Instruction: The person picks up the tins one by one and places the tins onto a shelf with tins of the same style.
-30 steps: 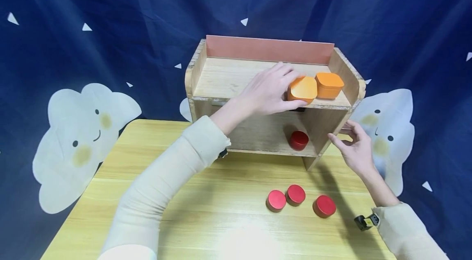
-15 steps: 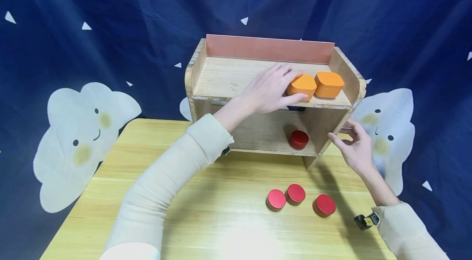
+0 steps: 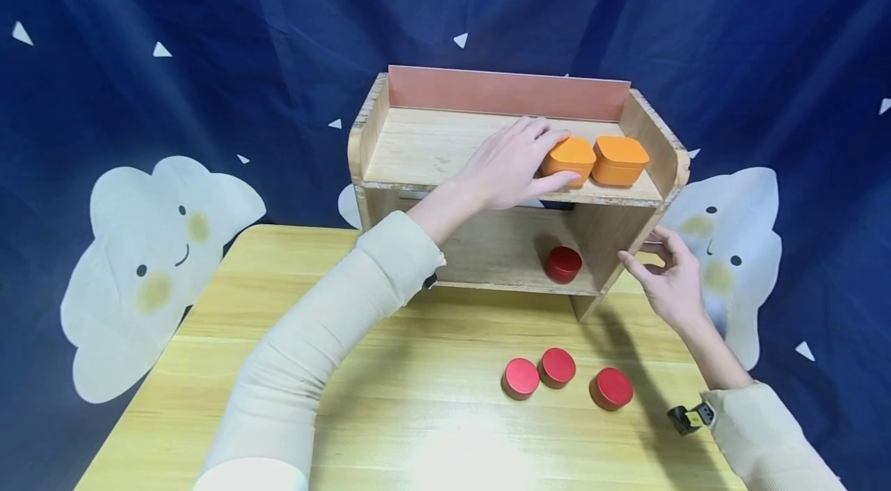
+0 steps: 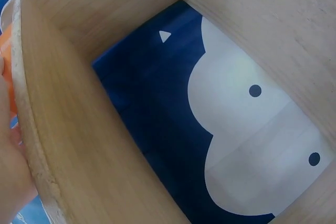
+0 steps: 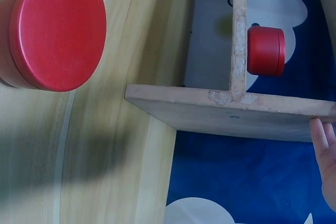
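My left hand grips a square orange tin with rounded corners, thumb at its front and fingers behind. It is level on the top shelf of a small wooden shelf unit, close beside a matching orange tin. In the left wrist view, only a strip of the orange tin and part of the hand show past the board. My right hand touches the unit's right side panel, fingers fairly straight; in the right wrist view, fingertips meet the panel's outer face.
One round red tin stands on the lower shelf at the right. On the wooden table in front are three more red tins. A blue curtain with clouds hangs behind.
The orange tin in my left hand has gone from tilted forward to level and moved slightly back onto the top shelf. The right hand has stayed at the side panel.
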Action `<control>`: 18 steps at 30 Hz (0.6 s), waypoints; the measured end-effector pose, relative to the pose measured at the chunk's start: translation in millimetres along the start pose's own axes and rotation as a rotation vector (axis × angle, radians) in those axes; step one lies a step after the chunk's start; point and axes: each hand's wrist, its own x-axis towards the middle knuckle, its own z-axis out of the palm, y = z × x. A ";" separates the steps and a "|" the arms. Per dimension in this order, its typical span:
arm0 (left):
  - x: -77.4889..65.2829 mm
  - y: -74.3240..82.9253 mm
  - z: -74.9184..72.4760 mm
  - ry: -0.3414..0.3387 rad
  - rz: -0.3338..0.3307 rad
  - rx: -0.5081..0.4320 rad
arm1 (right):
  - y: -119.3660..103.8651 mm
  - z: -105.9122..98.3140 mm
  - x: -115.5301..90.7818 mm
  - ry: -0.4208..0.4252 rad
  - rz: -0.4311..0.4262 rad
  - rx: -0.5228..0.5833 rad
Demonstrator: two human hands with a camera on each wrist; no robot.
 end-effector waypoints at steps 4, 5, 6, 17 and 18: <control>1.1 -0.1 0.1 -0.014 -0.012 0.015 | 0.1 0.1 -0.1 0.000 -0.001 0.006; 1.1 0.0 0.1 -0.018 -0.016 0.019 | 0.3 0.1 0.0 0.001 -0.001 0.006; 0.9 -0.1 0.2 -0.018 -0.019 0.016 | 0.5 0.1 0.0 0.001 -0.002 0.006; -12.3 -2.9 -1.2 0.063 0.000 -0.012 | 2.0 -0.1 -0.1 0.007 0.005 0.008; -14.1 -3.4 -1.1 0.073 0.006 -0.015 | 2.0 -0.2 -0.1 0.008 0.006 0.011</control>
